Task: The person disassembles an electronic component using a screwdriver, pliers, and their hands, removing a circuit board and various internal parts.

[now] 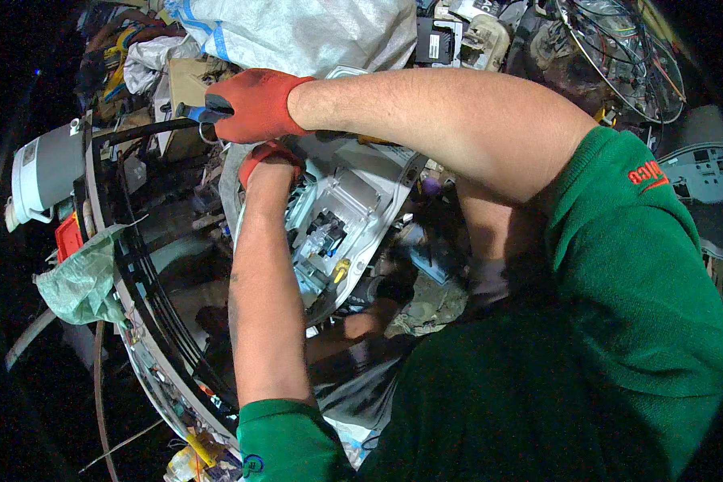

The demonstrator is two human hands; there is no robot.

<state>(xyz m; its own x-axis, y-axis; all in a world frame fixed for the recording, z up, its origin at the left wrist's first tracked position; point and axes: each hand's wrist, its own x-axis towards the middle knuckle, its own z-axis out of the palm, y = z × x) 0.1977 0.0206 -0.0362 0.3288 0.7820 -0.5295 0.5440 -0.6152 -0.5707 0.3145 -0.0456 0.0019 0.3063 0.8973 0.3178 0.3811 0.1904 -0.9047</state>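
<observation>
Red-gloved right hand (pixel 259 104) curled round blue handle (pixel 197 114); left hand (pixel 271 159) against angular grey housing (pixel 355 193), fingers hidden, grip indeterminable.

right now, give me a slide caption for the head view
Left hand at a grey casing, right hand gripping a blue handle, both red-gloved.

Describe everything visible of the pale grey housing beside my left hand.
The pale grey housing looks moulded, its material uncertain, and faces the camera with its inside exposed. It has a raised rectangular block, dark components and a small yellow piece. It lies aslant; its support is hidden. The red-gloved left hand overlaps its upper-left side; contact is unclear.
</observation>
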